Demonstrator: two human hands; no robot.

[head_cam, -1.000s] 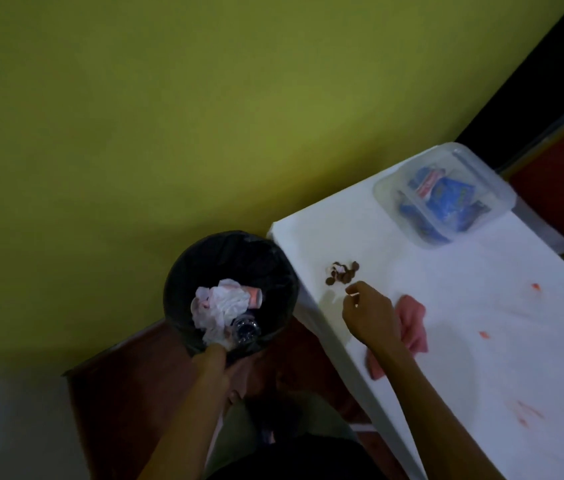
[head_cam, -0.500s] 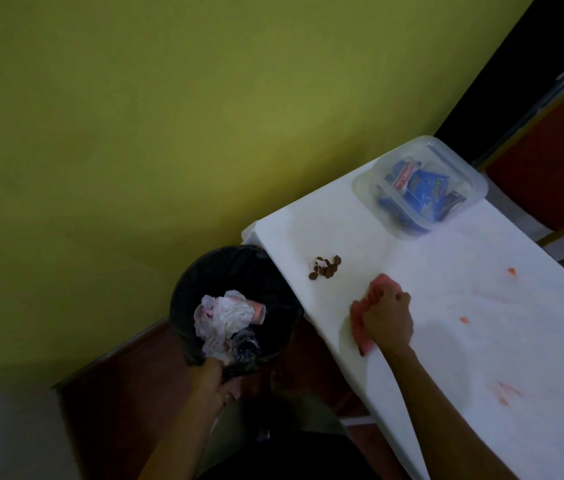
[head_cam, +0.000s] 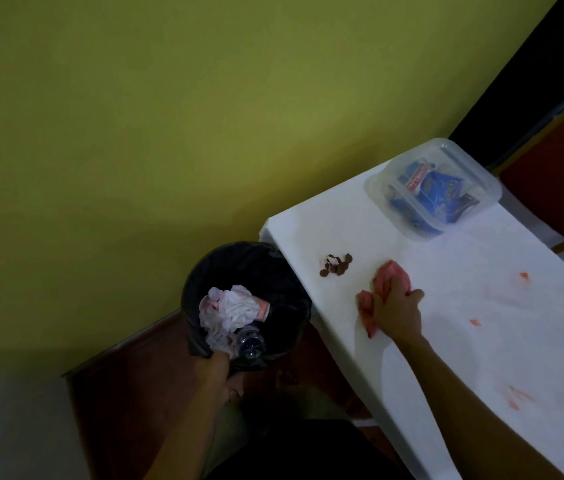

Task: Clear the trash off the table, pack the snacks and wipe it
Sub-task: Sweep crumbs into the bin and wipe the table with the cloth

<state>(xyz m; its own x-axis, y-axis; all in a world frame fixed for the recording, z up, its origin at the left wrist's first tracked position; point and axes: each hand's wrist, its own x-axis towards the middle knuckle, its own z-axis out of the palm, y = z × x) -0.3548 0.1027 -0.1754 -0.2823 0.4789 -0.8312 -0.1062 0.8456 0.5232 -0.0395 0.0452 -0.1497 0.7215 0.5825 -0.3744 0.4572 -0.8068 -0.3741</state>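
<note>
Since a second ago the right hand (head_cam: 396, 313) has left the brown crumbs (head_cam: 336, 264) and closed around the pink cloth (head_cam: 382, 289), pressed on the table (head_cam: 447, 341) near its left edge. The left hand (head_cam: 216, 367) grips the rim of one black bin (head_cam: 246, 303), holding crumpled tissue, a cup and a bottle. One clear container (head_cam: 433, 187) at the far corner holds blue snack packets. Several red smears (head_cam: 523, 275) mark the table.

Both forearms bare, no sleeves; dark clothing (head_cam: 294, 452) below.
</note>
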